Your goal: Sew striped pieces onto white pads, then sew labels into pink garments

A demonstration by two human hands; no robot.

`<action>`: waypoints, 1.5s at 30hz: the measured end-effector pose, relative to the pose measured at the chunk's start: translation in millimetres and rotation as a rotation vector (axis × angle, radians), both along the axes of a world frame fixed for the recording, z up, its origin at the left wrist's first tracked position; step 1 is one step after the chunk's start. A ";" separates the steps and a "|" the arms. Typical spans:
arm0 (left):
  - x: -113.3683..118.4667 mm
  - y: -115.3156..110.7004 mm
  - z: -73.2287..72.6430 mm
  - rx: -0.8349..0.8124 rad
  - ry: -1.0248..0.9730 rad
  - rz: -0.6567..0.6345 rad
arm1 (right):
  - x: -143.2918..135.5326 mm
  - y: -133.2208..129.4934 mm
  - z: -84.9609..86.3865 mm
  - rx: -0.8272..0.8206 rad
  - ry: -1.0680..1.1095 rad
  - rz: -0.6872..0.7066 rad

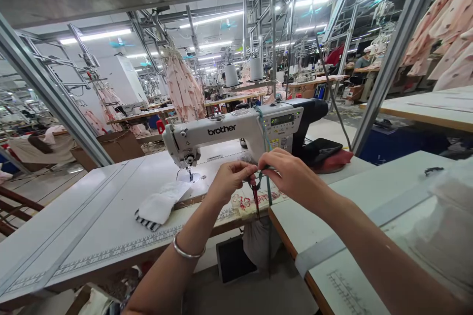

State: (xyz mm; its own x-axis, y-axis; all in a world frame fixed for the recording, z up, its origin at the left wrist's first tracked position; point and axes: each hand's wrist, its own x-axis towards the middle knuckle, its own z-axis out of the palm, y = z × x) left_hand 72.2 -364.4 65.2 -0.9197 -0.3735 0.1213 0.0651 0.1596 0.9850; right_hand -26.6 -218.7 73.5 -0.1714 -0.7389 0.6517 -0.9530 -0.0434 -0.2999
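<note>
My left hand [232,181] and my right hand [286,170] meet in front of the sewing machine [236,133], fingers pinched together. Between them they grip a dark green ribbon [269,191], looped at the fingertips with a long end hanging below the table edge. From the loop, under my left fingertips, dangles a slim red pointed tool [255,198]; its exact kind is unclear. A lighter teal cord [263,130] is draped over the machine's head. Left of my hands, a white fabric piece [160,203] with a black-and-white striped edge lies near the needle.
A measuring tape strip [121,250] runs along the front of the sewing table [96,206]. To the right stands a second white table [354,236] with translucent plastic [451,206] on it. Metal posts [397,59] frame the station. Pink garments [183,83] hang behind.
</note>
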 end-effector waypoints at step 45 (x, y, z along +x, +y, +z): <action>5.6 -8.4 0.0 -0.156 0.113 0.016 | -0.2 -12.6 -20.1 -0.076 -0.540 0.032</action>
State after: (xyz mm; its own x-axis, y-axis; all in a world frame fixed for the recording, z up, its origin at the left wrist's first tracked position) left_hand 77.8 -372.8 65.2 -0.8909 -0.3569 0.2808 0.1699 0.3115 0.9349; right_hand -26.8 -231.4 53.4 -0.4746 -0.7034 0.5292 -0.6620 -0.1111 -0.7412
